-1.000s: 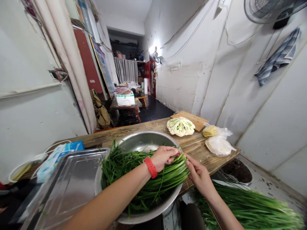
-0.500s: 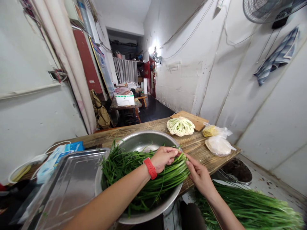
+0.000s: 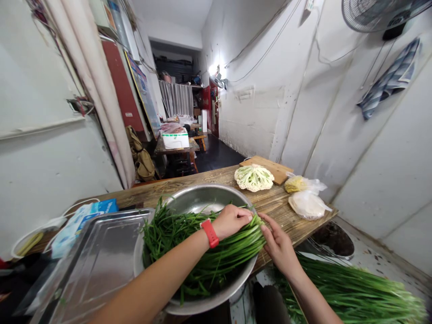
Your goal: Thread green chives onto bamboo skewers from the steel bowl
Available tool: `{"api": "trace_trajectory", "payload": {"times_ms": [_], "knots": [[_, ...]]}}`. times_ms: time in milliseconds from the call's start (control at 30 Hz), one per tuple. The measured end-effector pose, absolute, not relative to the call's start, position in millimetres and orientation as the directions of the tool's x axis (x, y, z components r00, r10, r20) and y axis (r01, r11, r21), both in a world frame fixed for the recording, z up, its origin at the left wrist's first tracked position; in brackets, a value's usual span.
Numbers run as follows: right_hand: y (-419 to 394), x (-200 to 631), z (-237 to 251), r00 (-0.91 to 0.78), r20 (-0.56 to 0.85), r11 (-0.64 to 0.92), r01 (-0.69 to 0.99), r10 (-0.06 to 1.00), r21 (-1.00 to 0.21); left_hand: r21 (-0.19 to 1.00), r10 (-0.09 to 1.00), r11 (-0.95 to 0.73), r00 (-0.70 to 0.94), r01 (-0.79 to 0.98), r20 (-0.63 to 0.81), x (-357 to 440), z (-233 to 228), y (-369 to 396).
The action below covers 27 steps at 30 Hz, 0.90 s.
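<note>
Both hands on a bundle of green chives [image 3: 216, 247] in a steel basin [image 3: 202, 198].
The left hand [image 3: 231, 220] closes over the stalks from above; the right hand [image 3: 278, 245] pinches their cut ends at the basin's rim, an empty metal tray [image 3: 101, 256] beyond the left forearm.

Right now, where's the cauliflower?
The cauliflower lies on the far right part of the wooden table, just beyond the metal bowl, against the cutting board and left of two plastic bags.
</note>
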State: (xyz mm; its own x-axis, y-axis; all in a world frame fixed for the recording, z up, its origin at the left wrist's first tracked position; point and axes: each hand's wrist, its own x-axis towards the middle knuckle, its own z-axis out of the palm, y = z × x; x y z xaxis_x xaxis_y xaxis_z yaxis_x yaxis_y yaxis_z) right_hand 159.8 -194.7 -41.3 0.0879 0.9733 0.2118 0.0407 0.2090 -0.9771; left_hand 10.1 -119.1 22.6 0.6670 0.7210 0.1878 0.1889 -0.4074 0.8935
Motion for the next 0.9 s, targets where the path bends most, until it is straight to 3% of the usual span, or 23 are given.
{"api": "trace_trajectory", "payload": {"times_ms": [100, 233, 367, 467, 567, 633, 900], "knots": [[-190.5, 159.5, -42.2, 0.1, 0.222, 0.219, 0.037, 0.97, -0.975, 0.824, 0.636, -0.535, 0.732, 0.189, 0.245, 6.5, 27.6, -117.6], [-189.1, 159.0, -29.4, 0.047, 0.234, 0.232, 0.031, 0.971, -0.972, 0.918, 0.623, -0.35, 0.778, 0.187, 0.079, 2.8, 30.0, -110.1], [-193.8, 160.6, -5.8, -0.153, 0.241, 0.245, 0.005, 0.958, -0.97, 0.966, 0.687, -0.221, 0.724, 0.136, 0.055, -12.4, 39.4, -97.9], [-197.2, 163.3, 5.6, -0.2, 0.243, 0.282, 0.196, 0.949, -0.939, 0.992, 0.72, -0.123, 0.691, 0.039, 0.062, -25.7, 47.7, -94.2], [-199.0, 166.3, 10.5, -0.221, 0.323, 0.39, 0.474, 0.92, -0.789, 0.999, 0.642, -0.04, 0.766, -0.031, 0.049, -30.3, 50.2, -96.4], [-200.3, 167.9, 11.7, -0.239, 0.363, 0.432, 0.573, 0.901, -0.696, 0.998, 0.601, -0.037, 0.797, -0.04, 0.055, -29.0, 49.2, -98.7], [-198.9, 162.1, -0.8, -0.179, 0.423, 0.443, 0.575, 0.889, -0.688, 0.998, 0.537, -0.036, 0.844, 0.045, -0.018, -13.8, 43.3, -107.0]]}}
